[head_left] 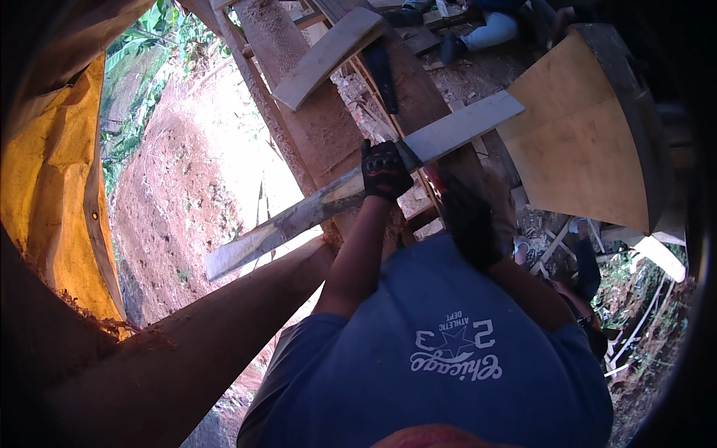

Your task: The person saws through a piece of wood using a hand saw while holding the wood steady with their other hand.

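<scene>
A long, narrow wooden board (467, 127) lies slantwise in front of me, across wider planks dusted with sawdust. My left hand (386, 173), in a black glove with red marks, is closed over the board near its middle and bears on it. Just right of that hand a dark piece crosses the board; its kind is unclear. Below the board and close to my body is my right hand (467, 216), also in a dark glove. A red-edged thing shows at its fingers, mostly hidden in shadow, so I cannot make out what it is.
A shorter loose board (328, 58) rests on the sawdust-covered plank (280, 45) ahead. A large pale wooden panel (579, 127) stands at right. Orange sheeting (56, 179) and a thick beam (202, 336) are at left. Other people's legs (489, 31) show at far right.
</scene>
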Tool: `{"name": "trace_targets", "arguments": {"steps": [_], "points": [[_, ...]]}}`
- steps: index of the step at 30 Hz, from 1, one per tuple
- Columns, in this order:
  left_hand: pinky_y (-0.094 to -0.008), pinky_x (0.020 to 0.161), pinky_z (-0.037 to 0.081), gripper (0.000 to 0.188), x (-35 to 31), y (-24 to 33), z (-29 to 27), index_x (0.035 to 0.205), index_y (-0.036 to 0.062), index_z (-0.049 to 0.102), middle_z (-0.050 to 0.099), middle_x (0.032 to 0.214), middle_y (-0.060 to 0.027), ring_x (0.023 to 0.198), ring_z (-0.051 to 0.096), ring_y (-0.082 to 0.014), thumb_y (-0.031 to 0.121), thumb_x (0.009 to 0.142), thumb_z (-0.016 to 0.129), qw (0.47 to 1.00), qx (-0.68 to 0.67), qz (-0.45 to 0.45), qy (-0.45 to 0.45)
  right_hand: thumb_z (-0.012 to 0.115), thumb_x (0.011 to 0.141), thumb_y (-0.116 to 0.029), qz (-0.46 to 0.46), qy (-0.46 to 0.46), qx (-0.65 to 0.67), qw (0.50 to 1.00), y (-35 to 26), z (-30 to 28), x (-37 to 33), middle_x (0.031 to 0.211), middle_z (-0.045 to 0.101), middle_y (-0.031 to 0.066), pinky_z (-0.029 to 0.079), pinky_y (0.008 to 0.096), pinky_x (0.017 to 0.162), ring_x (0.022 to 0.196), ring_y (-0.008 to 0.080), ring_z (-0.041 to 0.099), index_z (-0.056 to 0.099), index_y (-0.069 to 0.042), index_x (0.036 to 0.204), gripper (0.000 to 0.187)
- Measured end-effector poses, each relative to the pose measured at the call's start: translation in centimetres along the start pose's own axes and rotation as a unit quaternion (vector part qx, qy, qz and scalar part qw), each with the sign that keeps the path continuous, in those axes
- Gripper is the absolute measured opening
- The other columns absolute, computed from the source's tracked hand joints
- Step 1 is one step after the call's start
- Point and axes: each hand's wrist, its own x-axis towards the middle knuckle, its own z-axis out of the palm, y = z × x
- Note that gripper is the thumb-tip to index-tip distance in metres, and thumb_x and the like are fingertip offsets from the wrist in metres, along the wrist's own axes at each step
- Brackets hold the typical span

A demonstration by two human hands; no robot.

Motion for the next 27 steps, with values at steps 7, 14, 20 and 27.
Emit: {"name": "trace_targets", "arguments": {"steps": [7,14,20,27], "points": [[-0.0494,0.114,0.052,0.042,4.1,-1.0,-3.3,0.110,0.0082,0.080,0.079,0.112,-0.0203,0.113,0.076,-0.0367,0.030,0.075,0.077,0.974,-0.006,-0.071,-0.215,0.063,0.107,-0.002,0.001,-0.014,0.029,0.999,-0.5,-0.2,0.2,0.150,0.064,0.0272,0.056,0.0457,0.108,0.131,0.0406,0.069,0.063,0.010,0.141,0.037],[-0.0490,0.103,0.060,0.047,4.3,-1.8,-3.0,0.113,0.0095,0.082,0.079,0.117,-0.0226,0.114,0.075,-0.0423,0.034,0.073,0.078,0.971,-0.015,-0.085,-0.225,0.068,0.101,-0.002,-0.007,0.011,-0.083,0.996,-1.9,-2.9,0.7,0.148,0.068,0.0220,0.060,0.0420,0.098,0.121,0.0337,0.074,0.064,0.004,0.145,0.045],[-0.0484,0.102,0.060,0.045,4.0,-1.3,-3.3,0.110,0.0083,0.082,0.079,0.114,-0.0238,0.113,0.076,-0.0412,0.032,0.072,0.077,0.972,-0.020,-0.073,-0.221,0.073,0.097,-0.006,0.030,-0.021,-0.122,0.992,-5.8,-9.6,-2.3,0.136,0.075,0.0141,0.062,0.0453,0.082,0.096,0.0318,0.076,0.069,-0.001,0.138,0.042],[-0.0492,0.101,0.060,0.041,3.1,-1.5,-2.3,0.104,0.0080,0.081,0.081,0.106,-0.0211,0.105,0.078,-0.0412,0.033,0.073,0.076,0.985,-0.004,-0.042,-0.165,0.073,0.099,-0.011,0.078,-0.075,-0.189,0.976,-4.1,-6.4,-2.8,0.112,0.078,0.0182,0.059,0.0432,0.073,0.085,0.0326,0.074,0.072,0.001,0.126,0.029]]}}
